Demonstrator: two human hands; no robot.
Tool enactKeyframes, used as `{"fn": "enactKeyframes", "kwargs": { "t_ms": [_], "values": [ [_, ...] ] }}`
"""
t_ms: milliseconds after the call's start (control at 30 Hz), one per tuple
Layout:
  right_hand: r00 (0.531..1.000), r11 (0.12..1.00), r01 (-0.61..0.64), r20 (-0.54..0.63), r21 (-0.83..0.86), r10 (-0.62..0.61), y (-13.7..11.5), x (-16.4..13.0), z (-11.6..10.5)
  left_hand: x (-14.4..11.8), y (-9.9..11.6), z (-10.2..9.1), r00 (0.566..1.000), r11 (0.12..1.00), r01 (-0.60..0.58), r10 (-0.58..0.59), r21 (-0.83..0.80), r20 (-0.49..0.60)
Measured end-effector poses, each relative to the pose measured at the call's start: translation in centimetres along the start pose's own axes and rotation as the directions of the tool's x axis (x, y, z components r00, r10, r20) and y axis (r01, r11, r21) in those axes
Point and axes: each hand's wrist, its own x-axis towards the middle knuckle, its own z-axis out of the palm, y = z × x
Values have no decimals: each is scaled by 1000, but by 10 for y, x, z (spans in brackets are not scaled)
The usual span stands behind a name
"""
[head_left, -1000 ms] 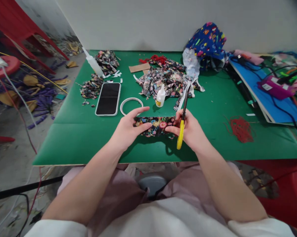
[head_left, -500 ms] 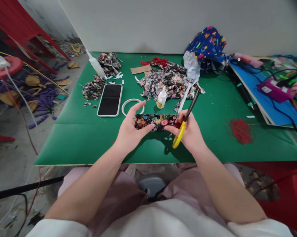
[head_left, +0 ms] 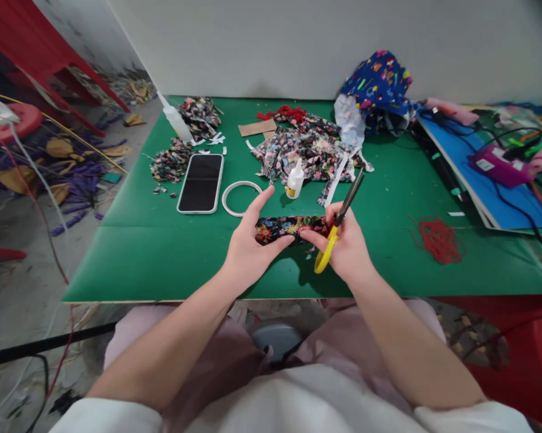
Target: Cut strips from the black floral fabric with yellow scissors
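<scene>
Above the near middle of the green felt-covered table [head_left: 139,252], left hand [head_left: 248,252] pinching the left end of a narrow strip of black floral fabric [head_left: 289,227], thumb beneath, forefinger stretched out over its top edge. Right hand [head_left: 347,246] pinching the strip's right end with thumb and fingertips, and at the same time curled through the yellow handle of a pair of scissors [head_left: 338,225], dark blades slightly parted and pointing up and away to the right. Strip held level between both hands, just over the felt.

Just beyond the left forefinger, a white ring of tape [head_left: 240,197], flat on the table; beside it to the left, a white-cased phone [head_left: 201,183], screen dark. Beyond the strip, a small white glue bottle with a yellow label [head_left: 294,179], upright, touching a crumpled heap of pale floral cloth [head_left: 307,150]. Off to the right, well apart, a tangle of red thread [head_left: 437,237]. Farther left, little piles of fabric scraps [head_left: 169,162] near the phone.
</scene>
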Motion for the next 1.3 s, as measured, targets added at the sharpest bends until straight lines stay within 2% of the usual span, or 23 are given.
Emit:
{"fn": "enactKeyframes", "kwargs": {
  "t_ms": [167, 333, 433, 500, 633, 733, 867, 967, 1033, 1200, 1300],
  "values": [
    [998, 998, -53, -14, -22, 53, 0, 0, -1, 2, -3, 0, 1000, 1000, 4, -3, -30, 12],
    [997, 986, -78, 30, 146, 74, -1, 4, -5, 5, -4, -1, 998, 994, 55, -54, -89, 17],
    [996, 979, -94, 12, 180, 93, -1, 6, -9, 7, -6, -3, 995, 985, 102, -103, -139, -3],
    [994, 974, -104, -3, 202, 107, 1, 7, -11, 9, -7, -4, 982, 953, 188, -188, -236, 23],
    [993, 964, -116, -5, 240, 121, 3, 9, -12, 11, -2, -5, 935, 824, 346, -341, -449, 95],
    [990, 952, -130, -12, 277, 138, 2, 10, -11, 11, 0, -5, 923, 755, 366, -368, -544, 110],
    [990, 943, -136, -5, 304, 144, 0, 9, -11, 11, -1, -5, 916, 721, 354, -397, -595, 63],
    [991, 949, -130, -5, 287, 137, 0, 9, -11, 10, -2, -5, 904, 697, 380, -418, -608, 86],
    [991, 952, -126, -15, 280, 136, 0, 9, -10, 10, -2, -6, 903, 707, 386, -422, -592, 84],
    [989, 951, -151, 38, 271, 146, 0, 7, -10, 9, -4, -9, 907, 811, 343, -416, -473, -55],
    [990, 954, -143, 33, 263, 139, 2, 6, -9, 10, -4, -10, 912, 821, 348, -408, -452, -38]
  ]
}}
